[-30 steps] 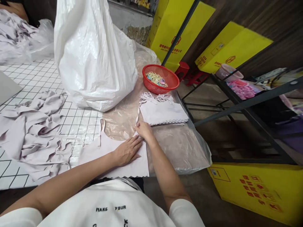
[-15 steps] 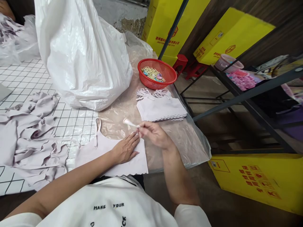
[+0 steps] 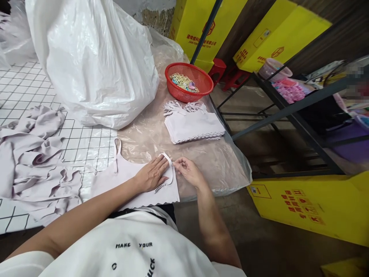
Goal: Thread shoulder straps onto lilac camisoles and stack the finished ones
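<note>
A pale lilac camisole (image 3: pixel 105 184) lies flat at the table's front edge, its scalloped hem towards me. My left hand (image 3: pixel 152 174) rests flat on it, fingers stretched out and together. At the garment's right side, a thin shoulder strap (image 3: pixel 171 171) curves down over the fabric beside my left fingertips. My right hand (image 3: pixel 188 170) pinches at the outer edge of this strap, thumb and fingertips together; the exact grip is small and partly hidden. The other strap (image 3: pixel 116 156) stands up in a loop at the left.
Crumpled lilac garments (image 3: pixel 37 154) lie at the left. Behind stands a big white plastic bag (image 3: pixel 98 69). Folded camisoles (image 3: pixel 193 125) are stacked at the right, below a red basket (image 3: pixel 188 79) of small pieces. A dark metal rack (image 3: pixel 288 115) and yellow boxes (image 3: pixel 311 207) flank the table.
My right hand has brought the strap down from above the garment onto its right side, moving slightly nearer to me. My left hand stays flat on the camisole. The view has shifted slightly.
</note>
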`<move>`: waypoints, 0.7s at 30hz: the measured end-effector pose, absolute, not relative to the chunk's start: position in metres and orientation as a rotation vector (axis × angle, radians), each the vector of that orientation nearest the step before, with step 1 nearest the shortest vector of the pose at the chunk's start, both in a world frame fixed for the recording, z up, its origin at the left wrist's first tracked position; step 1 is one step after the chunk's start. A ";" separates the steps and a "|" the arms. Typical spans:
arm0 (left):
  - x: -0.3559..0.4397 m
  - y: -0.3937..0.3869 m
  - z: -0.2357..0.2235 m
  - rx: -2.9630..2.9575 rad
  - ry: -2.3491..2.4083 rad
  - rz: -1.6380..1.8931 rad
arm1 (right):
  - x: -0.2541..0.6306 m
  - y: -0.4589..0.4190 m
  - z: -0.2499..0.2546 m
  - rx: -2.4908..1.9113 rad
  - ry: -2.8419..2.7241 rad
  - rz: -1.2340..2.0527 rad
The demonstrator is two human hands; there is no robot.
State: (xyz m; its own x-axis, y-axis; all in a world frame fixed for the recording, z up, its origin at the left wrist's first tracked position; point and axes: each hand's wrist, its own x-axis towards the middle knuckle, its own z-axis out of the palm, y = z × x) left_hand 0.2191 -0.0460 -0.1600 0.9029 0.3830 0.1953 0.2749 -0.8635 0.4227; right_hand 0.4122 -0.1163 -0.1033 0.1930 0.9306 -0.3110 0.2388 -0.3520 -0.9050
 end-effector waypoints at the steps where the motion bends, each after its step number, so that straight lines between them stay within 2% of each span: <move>1: 0.219 -0.046 -0.159 2.672 0.479 0.382 | 0.410 -0.113 -0.108 -1.737 -1.105 1.218; 5: 0.220 -0.044 -0.153 2.663 0.460 0.361 | 0.403 -0.106 -0.111 -1.663 -1.231 1.327; 14: 0.220 -0.045 -0.154 2.679 0.479 0.371 | 0.428 -0.163 -0.068 -1.440 -1.378 1.621; 21: 0.220 -0.045 -0.158 2.701 0.486 0.414 | 0.441 -0.191 -0.067 -1.205 -1.443 1.644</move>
State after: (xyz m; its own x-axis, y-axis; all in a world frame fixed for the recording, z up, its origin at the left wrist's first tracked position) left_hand 0.2201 -0.0451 -0.1581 0.8977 0.3829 0.2181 0.2762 -0.8746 0.3985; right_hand 0.4413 -0.1906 -0.0671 -0.3802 0.8972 -0.2247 0.1063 -0.1990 -0.9742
